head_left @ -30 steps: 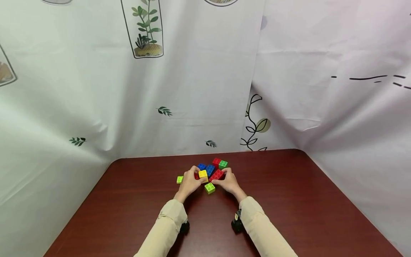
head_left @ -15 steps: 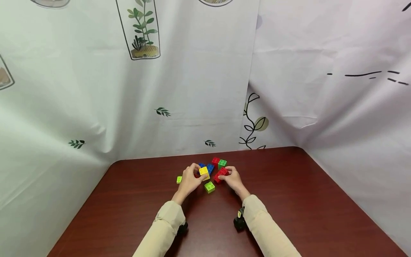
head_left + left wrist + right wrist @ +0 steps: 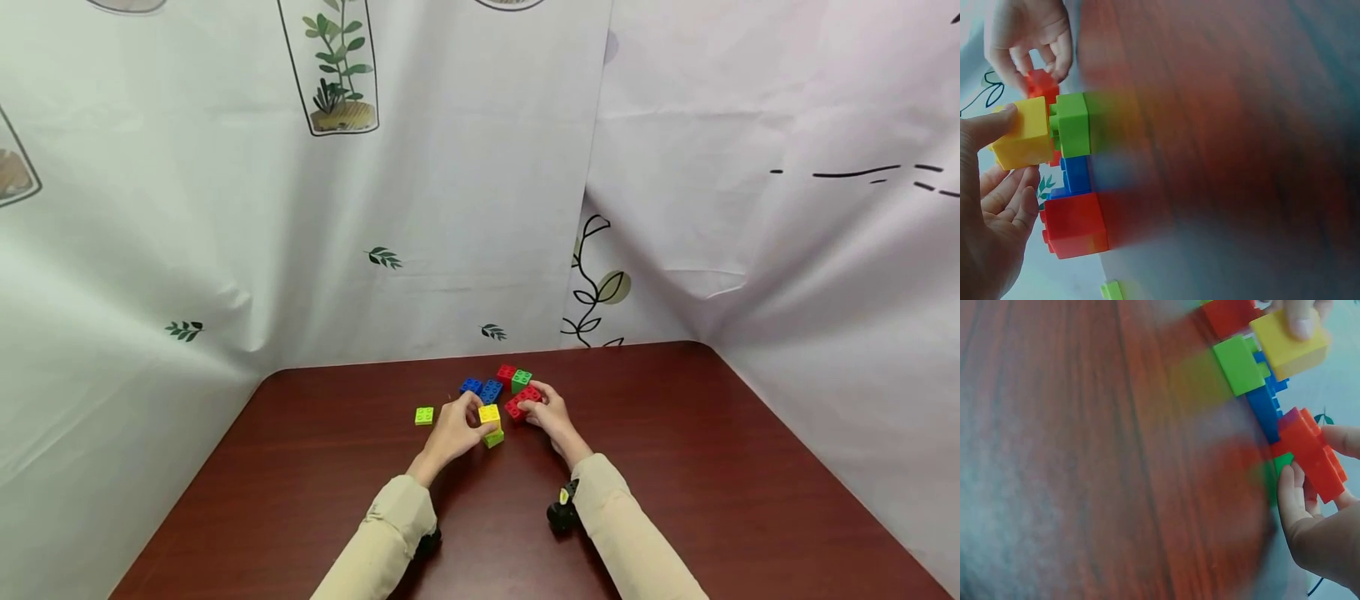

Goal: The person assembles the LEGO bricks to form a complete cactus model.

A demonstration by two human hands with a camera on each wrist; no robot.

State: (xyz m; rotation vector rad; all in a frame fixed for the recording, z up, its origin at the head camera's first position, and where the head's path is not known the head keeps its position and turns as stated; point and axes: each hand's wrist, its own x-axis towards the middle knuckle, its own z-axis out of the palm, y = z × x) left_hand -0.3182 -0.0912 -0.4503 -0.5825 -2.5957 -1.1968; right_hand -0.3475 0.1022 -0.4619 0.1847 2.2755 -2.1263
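Note:
My left hand (image 3: 452, 433) pinches a yellow toy building brick (image 3: 490, 415) between thumb and fingers. Directly beneath it is a lime green brick (image 3: 494, 438) on the table; in the left wrist view the yellow brick (image 3: 1025, 134) sits at the studs of the green one (image 3: 1074, 125), and whether they are joined I cannot tell. To the right, my right hand (image 3: 555, 419) grips a long red brick (image 3: 516, 408) by thumb and fingers, tilted in the right wrist view. Another red brick (image 3: 1077, 225) stands near my left hand, which hides it in the head view.
Behind the hands lie two blue bricks (image 3: 491, 392), a red brick (image 3: 506, 372) and a green brick (image 3: 522, 380). A lime green brick (image 3: 424, 415) lies left of my left hand. The brown table (image 3: 300, 500) ends at a white printed curtain (image 3: 450, 208).
My left hand has carried the yellow brick right and toward me, over the lime green brick. The right hand has lifted the long red brick and drawn it rightward.

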